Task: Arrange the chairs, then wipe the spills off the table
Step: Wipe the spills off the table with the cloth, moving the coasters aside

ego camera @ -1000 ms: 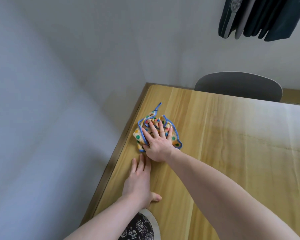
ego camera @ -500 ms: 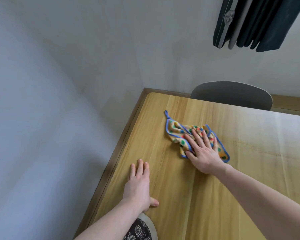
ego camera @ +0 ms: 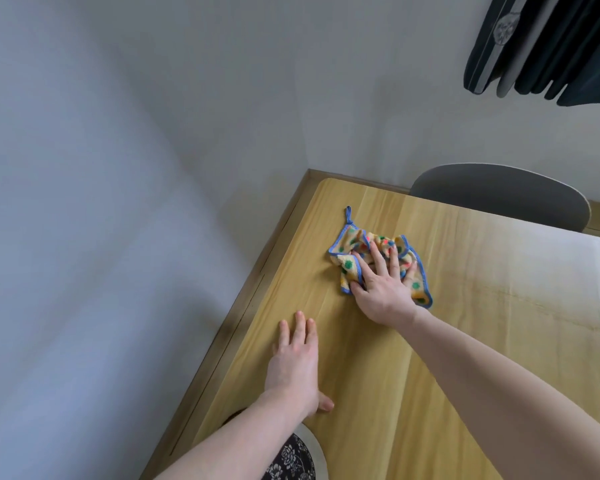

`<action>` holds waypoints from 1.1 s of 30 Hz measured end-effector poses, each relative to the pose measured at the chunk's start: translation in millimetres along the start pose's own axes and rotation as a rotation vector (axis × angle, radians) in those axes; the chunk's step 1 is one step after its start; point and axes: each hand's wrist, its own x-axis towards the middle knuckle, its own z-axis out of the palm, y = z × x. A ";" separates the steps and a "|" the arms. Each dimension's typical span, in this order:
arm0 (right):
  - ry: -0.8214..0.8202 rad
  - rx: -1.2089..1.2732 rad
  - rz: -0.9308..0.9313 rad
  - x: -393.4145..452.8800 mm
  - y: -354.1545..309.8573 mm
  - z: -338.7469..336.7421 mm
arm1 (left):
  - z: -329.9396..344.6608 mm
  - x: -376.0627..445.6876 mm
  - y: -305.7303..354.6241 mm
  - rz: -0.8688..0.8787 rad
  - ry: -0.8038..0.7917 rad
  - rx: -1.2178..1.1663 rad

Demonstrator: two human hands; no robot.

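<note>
A yellow cloth (ego camera: 352,249) with coloured dots and a blue hem lies bunched on the wooden table (ego camera: 465,341), near its far left corner. My right hand (ego camera: 381,285) presses flat on the cloth, fingers spread over it, thumb hooked on its left edge. My left hand (ego camera: 295,362) rests palm down on the bare table near the left edge, fingers together, holding nothing. A grey chair (ego camera: 499,195) stands tucked in at the far side of the table. No spill is visible on the wood.
White walls meet in a corner just beyond the table's left and far edges. Dark clothes (ego camera: 548,46) hang at the upper right. A chair seat edge (ego camera: 317,452) and patterned fabric (ego camera: 291,462) show below my left arm.
My right hand has slid the cloth from the left edge to the right, then back leftward and farther up the table, bunching it. My left hand has stayed in place.
</note>
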 end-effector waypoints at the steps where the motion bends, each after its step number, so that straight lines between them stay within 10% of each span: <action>1: -0.009 0.005 -0.032 2.5 -11.5 1.5 | 0.2 0.3 0.4 -0.002 0.000 0.008; 11: 0.019 0.232 -0.238 -41.2 -13.0 -18.2 | -2.1 -1.6 0.2 -0.001 0.005 -0.009; 22: -0.029 0.020 0.264 -149.8 98.1 -30.2 | -41.3 1.6 -0.6 0.011 -0.052 0.073; 26: -0.020 0.026 0.275 -146.9 97.2 -31.3 | -66.5 26.2 16.7 0.096 0.186 0.062; 33: -0.033 0.029 0.262 -146.0 104.0 -27.7 | -58.1 86.3 48.2 0.090 -0.004 0.050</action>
